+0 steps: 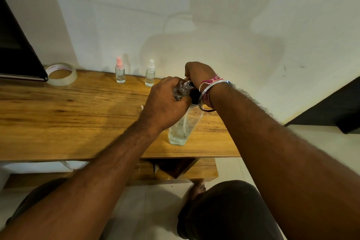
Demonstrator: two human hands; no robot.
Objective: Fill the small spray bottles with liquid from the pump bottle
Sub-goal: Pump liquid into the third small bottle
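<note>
Small bottle tipped toward the pump spout

The left hand grips a small spray bottle, neck pointing right toward the pump bottle; the right hand curls, seemingly, on its pump head.

Pink-capped spray bottle, white-capped one; wood-grain table (pump top seemingly black).

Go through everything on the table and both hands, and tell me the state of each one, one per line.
Pump bottle: upright on the table, little liquid left.
Small clear bottle: tilted, held at the pump head.
Left hand: grips the small clear bottle.
Right hand: over the pump head, fingers hidden.
Pink-capped spray bottle: upright, capped.
White-capped spray bottle: upright, capped.
Tape roll: lying flat.
</note>
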